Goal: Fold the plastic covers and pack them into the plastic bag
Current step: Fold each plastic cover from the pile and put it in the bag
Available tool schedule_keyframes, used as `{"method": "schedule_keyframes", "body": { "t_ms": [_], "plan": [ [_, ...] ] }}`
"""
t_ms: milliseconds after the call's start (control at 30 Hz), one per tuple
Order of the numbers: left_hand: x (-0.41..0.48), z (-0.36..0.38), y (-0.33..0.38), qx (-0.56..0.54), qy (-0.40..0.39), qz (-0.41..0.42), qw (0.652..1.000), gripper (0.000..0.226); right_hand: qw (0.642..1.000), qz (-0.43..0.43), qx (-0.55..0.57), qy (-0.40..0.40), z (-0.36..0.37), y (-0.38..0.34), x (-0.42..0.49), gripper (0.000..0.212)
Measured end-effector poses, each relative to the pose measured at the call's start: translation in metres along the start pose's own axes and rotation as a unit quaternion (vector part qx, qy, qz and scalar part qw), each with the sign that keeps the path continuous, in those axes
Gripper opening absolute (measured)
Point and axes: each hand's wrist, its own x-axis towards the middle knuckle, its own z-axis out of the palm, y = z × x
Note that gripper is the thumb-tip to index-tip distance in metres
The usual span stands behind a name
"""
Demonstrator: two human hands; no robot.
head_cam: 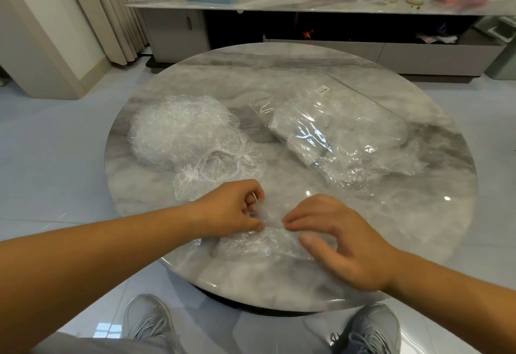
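fold step | plastic cover (251, 244) at table's (279, 74) near edge | your left hand (231, 208) pinches it, right hand (343, 244) rests loosely spread on it | press air out, crease flat first

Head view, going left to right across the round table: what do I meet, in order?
From the left: pile of loose covers → left hand → cover being folded → plastic bag. The right hand is left out, as it overlaps the bag's span.

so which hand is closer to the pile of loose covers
Left: left hand is just in front of the pile of loose covers; right hand is farther right.
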Motion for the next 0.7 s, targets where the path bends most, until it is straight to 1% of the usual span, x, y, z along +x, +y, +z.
{"method": "schedule_keyframes", "body": {
  "t_ms": [67,133,200,300,367,467,567,633,700],
  "plan": [
    [0.0,-0.006,-0.001,-0.008,-0.046,-0.009,0.999,0.045,0.995,-0.064,-0.056,-0.043,0.002,0.003,-0.006,0.039],
    [-0.001,-0.014,-0.002,-0.016,-0.099,-0.016,0.995,0.051,0.989,-0.083,-0.082,-0.085,0.005,0.007,-0.012,0.04],
    [-0.002,-0.019,-0.001,-0.037,-0.131,-0.018,0.991,0.057,0.983,-0.087,-0.108,-0.124,0.007,0.009,-0.016,0.039],
    [-0.004,-0.019,0.007,-0.03,-0.119,-0.031,0.992,0.06,0.975,-0.088,-0.129,-0.16,0.009,0.007,-0.019,0.039],
    [-0.004,-0.014,0.013,0.01,-0.097,-0.04,0.994,0.057,0.971,-0.09,-0.138,-0.174,0.01,0.005,-0.018,0.04],
    [-0.004,-0.005,0.014,0.098,-0.075,-0.042,0.991,0.045,0.968,-0.087,-0.145,-0.183,0.009,0.004,-0.017,0.04],
    [-0.002,-0.004,0.01,0.167,-0.09,-0.063,0.98,0.045,0.97,-0.086,-0.138,-0.18,0.008,0.005,-0.019,0.038],
    [-0.001,-0.006,0.006,0.18,-0.102,-0.082,0.975,0.048,0.971,-0.081,-0.129,-0.184,0.007,0.006,-0.019,0.037],
    [-0.001,-0.008,0.003,0.168,-0.106,-0.092,0.976,0.04,0.973,-0.074,-0.117,-0.185,0.006,0.007,-0.018,0.037]
  ]
}}
